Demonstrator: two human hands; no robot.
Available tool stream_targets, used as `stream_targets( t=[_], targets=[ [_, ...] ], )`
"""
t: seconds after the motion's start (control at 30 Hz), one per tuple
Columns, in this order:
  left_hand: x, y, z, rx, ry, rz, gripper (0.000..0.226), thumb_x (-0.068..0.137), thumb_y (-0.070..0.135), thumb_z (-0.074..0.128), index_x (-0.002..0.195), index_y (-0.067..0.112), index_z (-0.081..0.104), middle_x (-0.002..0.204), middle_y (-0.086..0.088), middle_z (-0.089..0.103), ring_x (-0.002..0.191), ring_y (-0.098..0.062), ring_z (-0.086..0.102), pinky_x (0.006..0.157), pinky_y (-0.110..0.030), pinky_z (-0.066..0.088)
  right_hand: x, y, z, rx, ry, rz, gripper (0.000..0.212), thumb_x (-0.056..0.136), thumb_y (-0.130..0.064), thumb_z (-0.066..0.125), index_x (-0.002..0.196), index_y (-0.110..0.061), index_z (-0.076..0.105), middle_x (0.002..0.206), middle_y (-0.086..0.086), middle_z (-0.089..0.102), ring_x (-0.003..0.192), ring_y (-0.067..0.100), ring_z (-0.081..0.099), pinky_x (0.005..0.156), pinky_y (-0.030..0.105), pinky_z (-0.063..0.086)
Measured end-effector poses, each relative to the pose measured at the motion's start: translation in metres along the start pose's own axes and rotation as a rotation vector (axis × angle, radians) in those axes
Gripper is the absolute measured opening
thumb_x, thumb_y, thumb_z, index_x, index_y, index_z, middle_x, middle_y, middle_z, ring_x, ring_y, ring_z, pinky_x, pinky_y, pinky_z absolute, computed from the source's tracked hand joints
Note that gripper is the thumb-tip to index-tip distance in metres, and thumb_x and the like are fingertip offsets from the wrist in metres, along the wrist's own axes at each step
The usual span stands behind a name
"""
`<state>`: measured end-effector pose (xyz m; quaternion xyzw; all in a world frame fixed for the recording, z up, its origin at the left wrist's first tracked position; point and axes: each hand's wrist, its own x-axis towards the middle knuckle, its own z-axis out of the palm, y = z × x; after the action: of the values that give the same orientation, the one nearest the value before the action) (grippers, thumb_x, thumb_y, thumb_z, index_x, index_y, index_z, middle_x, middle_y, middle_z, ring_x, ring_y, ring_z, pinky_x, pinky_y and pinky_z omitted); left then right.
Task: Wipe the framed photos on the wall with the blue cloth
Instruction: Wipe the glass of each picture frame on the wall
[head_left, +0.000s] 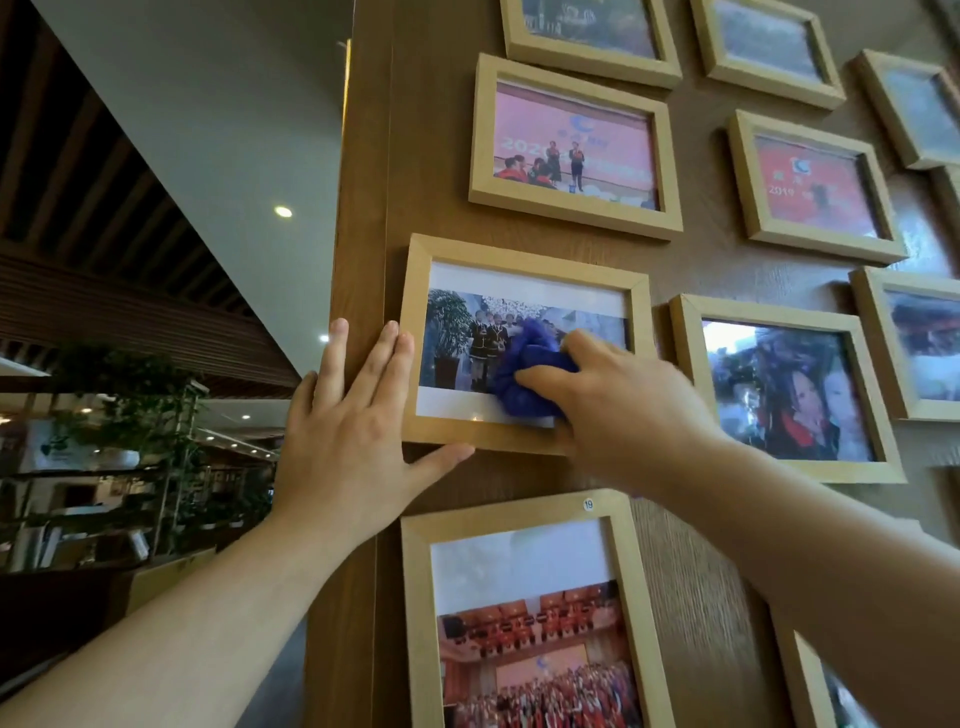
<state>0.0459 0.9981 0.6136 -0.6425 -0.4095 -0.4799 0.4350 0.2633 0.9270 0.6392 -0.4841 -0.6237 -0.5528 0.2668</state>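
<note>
A light wooden framed photo (524, 270) of a group of people hangs at the left edge of the brown wall. My right hand (618, 400) is shut on a bunched blue cloth (530, 369), pressing it against the lower right of that photo's glass. My left hand (353, 415) lies flat on the wall beside the frame, fingers spread, fingertips touching the frame's left side and the thumb under its bottom edge.
Several more wooden framed photos hang around it: a pink one (571, 145) above, a red one (815, 187) upper right, one (779, 389) to the right, and a tall one (530, 618) below. The wall's left edge (358, 260) opens onto a room with plants (135, 395).
</note>
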Motion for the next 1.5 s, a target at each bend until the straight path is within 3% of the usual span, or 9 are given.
stream_targets(
  t=[0.13, 0.33, 0.53, 0.63, 0.77, 0.9, 1.07, 1.33, 1.5],
  targets=[
    [0.000, 0.000, -0.001, 0.003, -0.003, 0.002, 0.106, 0.074, 0.089, 0.025, 0.152, 0.017, 0.015, 0.159, -0.003, 0.026, 0.149, -0.031, 0.005, 0.105, -0.060, 0.034, 0.017, -0.038, -0.001, 0.095, 0.046, -0.121, 0.034, 0.087, -0.034, 0.053, 0.120, -0.030, 0.047, 0.103, 0.004, 0.041, 0.087, 0.024, 0.048, 0.058, 0.041, 0.051],
    [0.001, 0.000, 0.001, 0.025, -0.013, -0.003, 0.106, 0.074, 0.089, 0.024, 0.152, 0.017, 0.013, 0.159, -0.004, 0.025, 0.149, -0.032, 0.005, 0.106, -0.061, 0.035, 0.002, -0.013, 0.003, 0.025, 0.016, -0.164, 0.035, 0.090, -0.033, 0.051, 0.124, -0.033, 0.045, 0.107, 0.004, 0.042, 0.088, 0.022, 0.047, 0.055, 0.036, 0.048],
    [0.000, 0.001, 0.001, 0.007, -0.018, 0.000, 0.104, 0.075, 0.088, 0.026, 0.151, 0.017, 0.014, 0.159, -0.005, 0.025, 0.148, -0.033, 0.005, 0.107, -0.064, 0.030, -0.042, 0.047, 0.008, -0.067, -0.079, -0.051, 0.038, 0.089, -0.034, 0.051, 0.126, -0.033, 0.042, 0.112, 0.004, 0.044, 0.094, 0.021, 0.049, 0.061, 0.036, 0.051],
    [-0.001, 0.002, -0.001, 0.029, -0.025, 0.015, 0.103, 0.076, 0.086, 0.027, 0.151, 0.016, 0.016, 0.160, -0.007, 0.023, 0.148, -0.033, 0.007, 0.111, -0.065, 0.022, -0.052, 0.054, 0.011, -0.086, -0.084, -0.002, 0.042, 0.087, -0.034, 0.055, 0.127, -0.030, 0.042, 0.112, 0.005, 0.045, 0.091, 0.021, 0.050, 0.056, 0.030, 0.044],
    [-0.003, 0.013, -0.004, 0.035, -0.018, 0.159, 0.101, 0.078, 0.084, 0.027, 0.150, 0.013, 0.021, 0.161, -0.010, 0.019, 0.149, -0.031, 0.009, 0.115, -0.064, 0.013, -0.055, 0.054, 0.010, -0.048, -0.027, 0.037, 0.046, 0.085, -0.027, 0.059, 0.129, -0.023, 0.046, 0.111, 0.010, 0.050, 0.088, 0.025, 0.053, 0.052, 0.031, 0.041],
    [-0.001, 0.045, -0.007, -0.009, -0.014, 0.321, 0.095, 0.083, 0.080, 0.025, 0.148, 0.011, 0.025, 0.160, -0.013, 0.023, 0.148, -0.032, 0.014, 0.114, -0.062, 0.018, -0.059, 0.057, 0.006, -0.079, 0.016, 0.067, 0.049, 0.085, -0.026, 0.060, 0.131, -0.021, 0.045, 0.110, 0.011, 0.052, 0.090, 0.026, 0.054, 0.053, 0.035, 0.048],
    [0.012, 0.080, -0.004, -0.054, -0.042, 0.456, 0.095, 0.084, 0.079, 0.020, 0.150, 0.011, 0.019, 0.160, -0.013, 0.022, 0.148, -0.031, 0.014, 0.115, -0.060, 0.020, -0.062, 0.069, -0.003, -0.112, 0.008, 0.134, 0.049, 0.084, -0.028, 0.060, 0.131, -0.021, 0.046, 0.109, 0.011, 0.051, 0.087, 0.025, 0.054, 0.054, 0.030, 0.036],
    [0.029, 0.117, 0.016, -0.122, -0.101, 0.552, 0.094, 0.083, 0.077, 0.019, 0.151, 0.012, 0.014, 0.161, -0.011, 0.018, 0.149, -0.029, 0.012, 0.115, -0.058, 0.021, -0.093, 0.105, -0.005, -0.078, 0.039, 0.330, 0.050, 0.082, -0.024, 0.063, 0.129, -0.025, 0.049, 0.108, 0.005, 0.053, 0.077, 0.016, 0.048, 0.055, 0.027, 0.039],
    [0.035, 0.146, 0.027, -0.099, -0.112, 0.546, 0.096, 0.082, 0.076, 0.014, 0.151, 0.010, 0.007, 0.162, -0.011, 0.013, 0.149, -0.028, 0.003, 0.118, -0.055, 0.011, -0.105, 0.134, 0.012, -0.053, 0.068, 0.390, 0.047, 0.083, -0.025, 0.063, 0.128, -0.026, 0.050, 0.106, 0.004, 0.052, 0.071, 0.013, 0.043, 0.055, 0.027, 0.038]
  ],
)
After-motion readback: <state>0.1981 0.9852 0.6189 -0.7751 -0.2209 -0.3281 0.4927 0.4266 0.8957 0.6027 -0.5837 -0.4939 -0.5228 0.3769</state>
